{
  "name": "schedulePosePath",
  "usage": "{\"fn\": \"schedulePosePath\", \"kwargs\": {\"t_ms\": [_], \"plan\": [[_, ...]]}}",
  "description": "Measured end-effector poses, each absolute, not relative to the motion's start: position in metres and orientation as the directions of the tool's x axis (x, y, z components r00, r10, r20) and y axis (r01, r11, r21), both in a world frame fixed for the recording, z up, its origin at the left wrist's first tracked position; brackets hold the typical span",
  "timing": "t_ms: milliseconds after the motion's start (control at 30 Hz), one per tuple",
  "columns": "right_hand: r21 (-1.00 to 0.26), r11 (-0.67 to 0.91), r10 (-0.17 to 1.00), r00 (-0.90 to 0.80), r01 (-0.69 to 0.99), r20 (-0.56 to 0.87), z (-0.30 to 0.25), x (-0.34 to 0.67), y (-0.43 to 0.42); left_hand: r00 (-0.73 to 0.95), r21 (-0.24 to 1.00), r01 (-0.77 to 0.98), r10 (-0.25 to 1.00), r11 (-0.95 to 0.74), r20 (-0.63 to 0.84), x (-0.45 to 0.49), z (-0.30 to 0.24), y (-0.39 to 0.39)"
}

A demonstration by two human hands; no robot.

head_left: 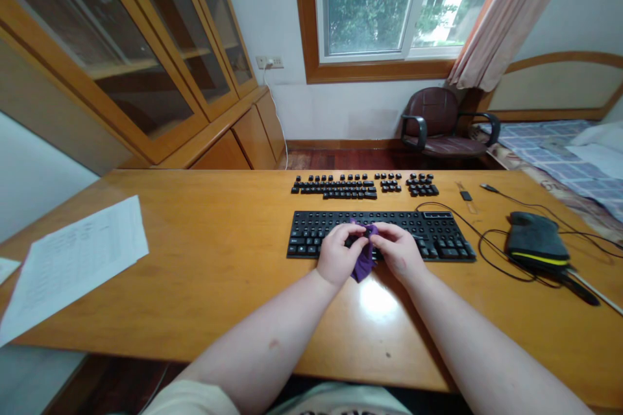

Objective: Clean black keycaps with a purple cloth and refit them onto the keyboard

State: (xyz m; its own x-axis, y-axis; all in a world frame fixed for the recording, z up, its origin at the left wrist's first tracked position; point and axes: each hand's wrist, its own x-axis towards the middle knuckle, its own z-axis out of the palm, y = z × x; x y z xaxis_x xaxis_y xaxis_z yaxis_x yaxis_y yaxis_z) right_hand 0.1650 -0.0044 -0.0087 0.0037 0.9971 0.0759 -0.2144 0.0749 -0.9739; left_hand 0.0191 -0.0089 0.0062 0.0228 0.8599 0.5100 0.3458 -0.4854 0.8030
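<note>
Daylight from the window (pixel 374 6) at 12 o'clock falls across a glossy wooden desk (pixel 209 259), with a dark red chair (pixel 433 111) beyond it toward 1 o'clock. Taking the black keyboard (pixel 457 233) as the centre of my dial, I have loose keycaps (pixel 350 194) in rows from 11 to 1 o'clock, sheets of paper (pixel 80 259) at 9 and a grey pouch (pixel 538 240) with a yellow edge at 3.

Both hands meet over the keyboard. I read the left hand (pixel 338 249) as narrowed to a pinch on the purple cloth (pixel 363 267), and the right hand (pixel 399 251) as pinching the same cloth from the 3 o'clock side. Its loose end hangs past the keyboard's near edge, toward 7 o'clock. Whether something small sits in the fold, I cannot tell.

I judge the cloth light, limp and hard to damage; it should bunch easily, and a fingertip pinch close to the fold gives better control than the dangling end. Keycaps look light, stiff and smooth, liable to slip, so I would grip one by opposite sides. I expect the keyboard to be rigid and best steadied by its frame.
</note>
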Motion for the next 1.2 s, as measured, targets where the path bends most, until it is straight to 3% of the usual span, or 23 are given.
{"fn": "schedulePosePath", "kwargs": {"t_ms": [167, 333, 633, 833, 967, 1100, 1200], "plan": [[-0.983, 0.006, 1.0, -0.007, -0.185, 0.007, -0.005, 0.166, -0.005, 0.085, 0.738, 0.428, 0.836, -0.521, 0.542, 0.018, 0.012, -0.012], [-0.993, 0.087, 0.996, -0.008, -0.08, 0.088, 0.005, 0.168, -0.006, 0.05, 0.805, 0.37, 0.875, -0.465, 0.482, 0.019, 0.006, -0.009], [-0.99, 0.079, 0.996, -0.028, -0.115, 0.083, 0.003, 0.166, -0.007, 0.038, 0.82, 0.342, 0.879, -0.458, 0.475, 0.019, 0.005, -0.009], [-0.982, 0.189, 0.982, -0.001, -0.028, 0.189, 0.001, 0.168, -0.006, 0.023, 0.883, 0.238, 0.911, -0.405, 0.412, 0.024, 0.0, -0.009], [-0.987, 0.119, 0.993, 0.019, -0.11, 0.117, -0.004, 0.168, -0.006, 0.002, 0.849, 0.302, 0.891, -0.434, 0.455, 0.023, 0.004, -0.009], [-0.967, 0.211, 0.977, 0.057, -0.146, 0.204, -0.003, 0.168, -0.005, 0.045, 0.769, 0.422, 0.859, -0.48, 0.511, 0.02, 0.009, -0.009], [-0.967, 0.244, 0.969, -0.026, -0.08, 0.247, 0.002, 0.166, -0.006, 0.127, 0.715, 0.471, 0.842, -0.517, 0.525, 0.019, 0.009, -0.01]]}}
